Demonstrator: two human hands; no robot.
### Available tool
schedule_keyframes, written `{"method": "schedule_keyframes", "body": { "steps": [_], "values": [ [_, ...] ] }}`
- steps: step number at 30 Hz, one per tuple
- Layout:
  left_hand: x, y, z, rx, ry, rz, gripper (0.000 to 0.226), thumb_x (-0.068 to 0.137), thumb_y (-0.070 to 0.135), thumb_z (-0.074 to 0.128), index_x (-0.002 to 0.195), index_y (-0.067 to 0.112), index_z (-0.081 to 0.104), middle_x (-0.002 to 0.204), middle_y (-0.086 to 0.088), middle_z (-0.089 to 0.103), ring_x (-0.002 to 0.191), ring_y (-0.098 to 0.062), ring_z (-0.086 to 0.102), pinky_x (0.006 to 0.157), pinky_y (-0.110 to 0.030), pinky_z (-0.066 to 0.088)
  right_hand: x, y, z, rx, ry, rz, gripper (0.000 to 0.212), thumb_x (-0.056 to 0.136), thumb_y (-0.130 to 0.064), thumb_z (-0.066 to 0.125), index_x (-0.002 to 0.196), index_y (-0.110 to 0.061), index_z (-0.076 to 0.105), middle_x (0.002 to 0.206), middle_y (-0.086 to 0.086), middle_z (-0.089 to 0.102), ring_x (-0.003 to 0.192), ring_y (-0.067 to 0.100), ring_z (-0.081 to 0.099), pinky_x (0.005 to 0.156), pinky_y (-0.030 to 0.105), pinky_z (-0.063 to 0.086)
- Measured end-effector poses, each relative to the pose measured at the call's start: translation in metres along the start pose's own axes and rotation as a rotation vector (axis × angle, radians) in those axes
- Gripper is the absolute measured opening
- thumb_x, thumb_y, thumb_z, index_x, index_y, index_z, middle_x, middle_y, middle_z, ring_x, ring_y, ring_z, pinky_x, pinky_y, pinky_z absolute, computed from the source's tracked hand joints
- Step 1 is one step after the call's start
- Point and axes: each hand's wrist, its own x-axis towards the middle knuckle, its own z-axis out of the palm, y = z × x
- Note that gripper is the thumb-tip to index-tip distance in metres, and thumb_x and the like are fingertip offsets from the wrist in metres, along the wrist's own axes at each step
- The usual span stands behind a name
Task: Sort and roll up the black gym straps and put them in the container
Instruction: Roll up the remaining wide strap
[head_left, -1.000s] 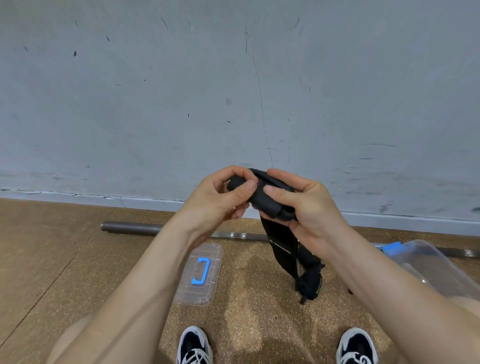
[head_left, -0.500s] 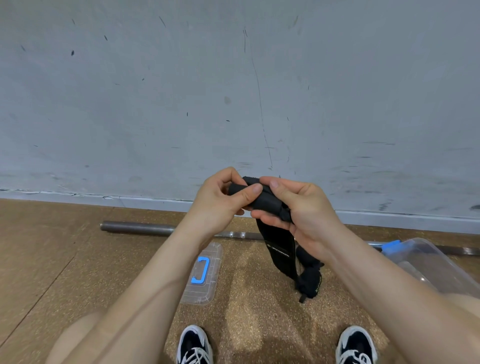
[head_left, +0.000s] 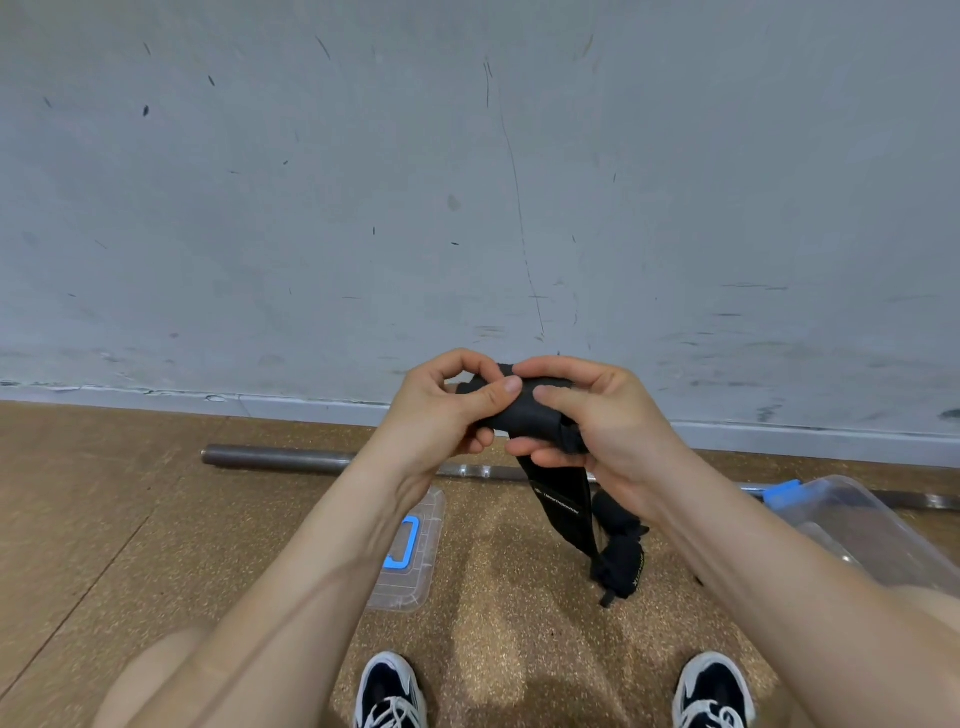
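A black gym strap (head_left: 530, 415) is partly rolled into a thick cylinder at chest height in front of the grey wall. My left hand (head_left: 447, 410) pinches its left end between thumb and fingers. My right hand (head_left: 597, 421) grips the right end, fingers curled under the roll. The loose tail of the strap (head_left: 566, 512) with white lettering hangs down to a bunched knot (head_left: 621, 561) above the floor. The clear plastic container (head_left: 872, 530) with a blue clip lies on the floor at the right, partly behind my right forearm.
The clear container lid (head_left: 415, 551) with a blue handle lies flat on the cork floor under my left forearm. A steel barbell bar (head_left: 275, 458) runs along the wall's base. My two shoes (head_left: 392, 691) show at the bottom edge.
The roll has turned to lie more level between my hands, and more of the strap is wound on. The hanging tail has risen slightly. Both hands stayed in place.
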Motion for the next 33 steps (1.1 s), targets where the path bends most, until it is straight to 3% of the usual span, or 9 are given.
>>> {"method": "schedule_keyframes", "body": {
  "steps": [4, 7, 14, 18, 21, 26, 29, 31, 33],
  "values": [
    [0.003, -0.002, 0.0, -0.032, 0.011, -0.077, 0.018, 0.082, 0.013, 0.076, 0.069, 0.018, 0.065, 0.062, -0.001, 0.058, 0.041, -0.012, 0.042, 0.04, -0.019, 0.037, 0.003, 0.004, 0.0, -0.107, 0.005, -0.1, 0.027, 0.096, 0.004, 0.054, 0.099, -0.012, 0.075, 0.088, 0.01, 0.072, 0.076, 0.025, 0.071, 0.07, 0.042, 0.062],
    [0.004, -0.004, 0.002, -0.033, 0.034, -0.065, 0.018, 0.083, 0.013, 0.076, 0.07, 0.017, 0.064, 0.063, -0.003, 0.058, 0.04, -0.012, 0.042, 0.039, -0.019, 0.037, 0.003, 0.004, 0.001, -0.087, 0.018, -0.14, 0.028, 0.093, 0.009, 0.054, 0.097, -0.009, 0.075, 0.082, 0.011, 0.073, 0.071, 0.023, 0.07, 0.065, 0.037, 0.061],
    [0.005, -0.006, 0.007, 0.027, 0.053, 0.103, 0.014, 0.083, 0.022, 0.077, 0.082, 0.01, 0.071, 0.065, -0.007, 0.067, 0.045, -0.016, 0.057, 0.046, -0.022, 0.049, 0.006, -0.004, -0.005, 0.075, 0.102, -0.053, 0.025, 0.088, 0.007, 0.062, 0.099, -0.011, 0.075, 0.1, 0.02, 0.072, 0.074, 0.026, 0.073, 0.064, 0.039, 0.061],
    [0.006, -0.01, 0.011, 0.04, 0.066, 0.132, 0.017, 0.082, 0.024, 0.078, 0.08, 0.009, 0.069, 0.062, -0.01, 0.062, 0.044, -0.017, 0.052, 0.046, -0.024, 0.044, 0.004, -0.004, -0.006, 0.065, 0.118, -0.051, 0.022, 0.088, 0.006, 0.064, 0.099, -0.01, 0.075, 0.096, 0.02, 0.073, 0.074, 0.026, 0.073, 0.061, 0.037, 0.061],
    [0.007, -0.013, 0.014, 0.001, 0.116, 0.122, 0.017, 0.083, 0.021, 0.077, 0.077, 0.011, 0.065, 0.06, -0.006, 0.057, 0.043, -0.016, 0.045, 0.045, -0.024, 0.037, 0.002, -0.002, -0.004, -0.043, 0.108, -0.144, 0.021, 0.089, 0.005, 0.064, 0.099, -0.011, 0.076, 0.088, 0.017, 0.074, 0.073, 0.025, 0.07, 0.068, 0.041, 0.061],
    [0.008, -0.012, 0.016, -0.147, 0.179, 0.051, 0.028, 0.086, 0.013, 0.073, 0.099, 0.024, 0.05, 0.063, 0.004, 0.055, 0.048, -0.008, 0.044, 0.041, -0.02, 0.03, -0.002, 0.0, 0.002, -0.098, 0.046, -0.143, 0.028, 0.082, -0.001, 0.076, 0.107, -0.015, 0.074, 0.096, 0.017, 0.076, 0.083, 0.025, 0.074, 0.075, 0.036, 0.061],
    [0.007, -0.01, 0.013, -0.083, 0.087, 0.089, 0.014, 0.088, 0.027, 0.072, 0.094, 0.028, 0.059, 0.071, 0.0, 0.051, 0.052, -0.009, 0.043, 0.043, -0.018, 0.032, -0.001, -0.004, 0.003, 0.029, 0.079, -0.094, 0.02, 0.085, 0.002, 0.071, 0.098, -0.012, 0.075, 0.096, 0.016, 0.075, 0.08, 0.024, 0.075, 0.068, 0.035, 0.063],
    [0.006, -0.005, 0.004, -0.076, -0.088, 0.111, 0.016, 0.083, 0.034, 0.073, 0.092, 0.025, 0.063, 0.075, -0.002, 0.051, 0.055, -0.011, 0.044, 0.051, -0.02, 0.038, -0.001, -0.01, 0.001, 0.141, 0.087, -0.026, 0.016, 0.086, 0.0, 0.07, 0.098, -0.009, 0.074, 0.093, 0.014, 0.075, 0.075, 0.026, 0.075, 0.06, 0.029, 0.061],
    [0.005, -0.002, -0.005, -0.04, -0.228, 0.14, 0.022, 0.08, 0.023, 0.079, 0.096, 0.022, 0.063, 0.078, 0.002, 0.058, 0.062, -0.01, 0.052, 0.06, -0.021, 0.046, -0.002, -0.014, -0.002, 0.211, 0.068, 0.022, 0.016, 0.087, -0.002, 0.068, 0.102, -0.006, 0.073, 0.089, 0.013, 0.076, 0.071, 0.028, 0.075, 0.057, 0.025, 0.059]
  ]
}}
